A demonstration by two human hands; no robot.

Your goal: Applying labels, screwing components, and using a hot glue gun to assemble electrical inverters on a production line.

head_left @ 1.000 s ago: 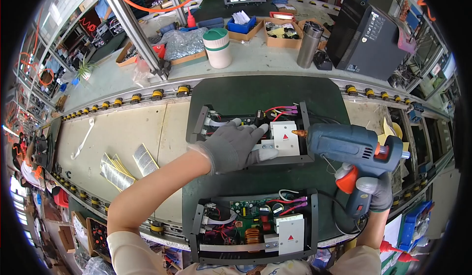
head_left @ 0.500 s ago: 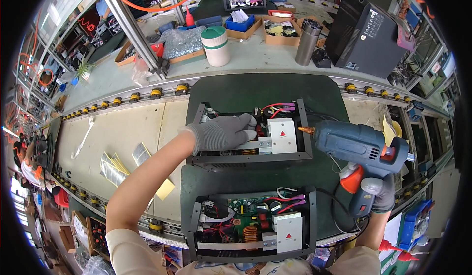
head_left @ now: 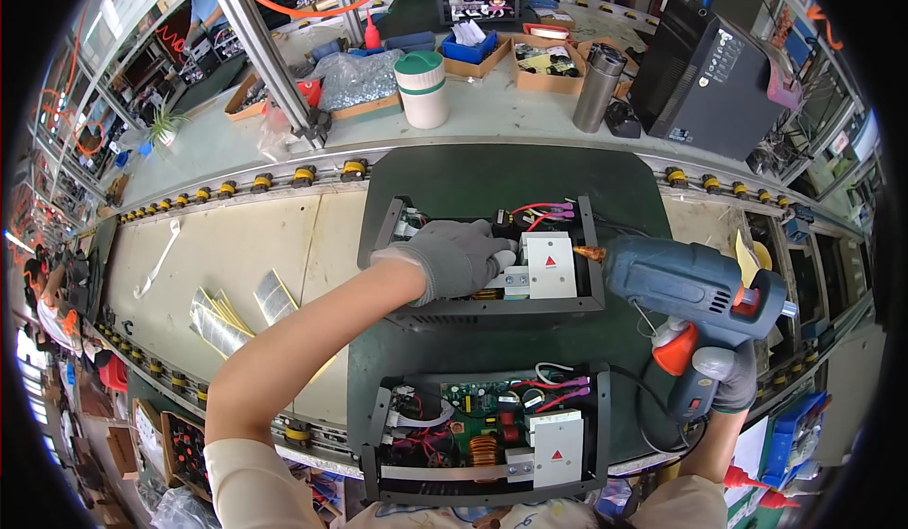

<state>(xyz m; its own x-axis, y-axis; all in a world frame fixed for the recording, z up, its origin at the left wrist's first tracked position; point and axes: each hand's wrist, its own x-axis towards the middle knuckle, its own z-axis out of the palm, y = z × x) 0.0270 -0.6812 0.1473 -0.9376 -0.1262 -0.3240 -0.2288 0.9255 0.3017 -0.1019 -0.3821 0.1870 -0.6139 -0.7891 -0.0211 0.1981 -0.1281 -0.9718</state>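
My right hand (head_left: 726, 378), in a grey glove, grips a blue hot glue gun (head_left: 695, 278) with an orange trigger. Its brass-coloured nozzle points left, close to the right wall of the far open metal chassis (head_left: 584, 264). Inside that chassis, my gloved left hand (head_left: 456, 260) reaches over the parts with its fingers bent together; whatever is at the fingertips is hidden. Right beside those fingers is a white metal plate (head_left: 550, 281) with a red triangle. Red wires (head_left: 534, 209) run behind it. Nearer me lies a second open chassis (head_left: 374, 444), showing a green circuit board (head_left: 461, 401) and a copper coil (head_left: 482, 451).
Both chassis rest on a dark green mat (head_left: 426, 165) between roller rails. Yellow-backed sticker sheets (head_left: 222, 321) and a white strip (head_left: 159, 260) lie at left. On the shelf behind stand a white jar (head_left: 422, 94), a steel flask (head_left: 599, 89) and a black computer case (head_left: 700, 75).
My left hand has shifted right and slightly down within the far chassis, its fingers now more bent. That chassis sits slightly farther right. The glue gun has hardly moved.
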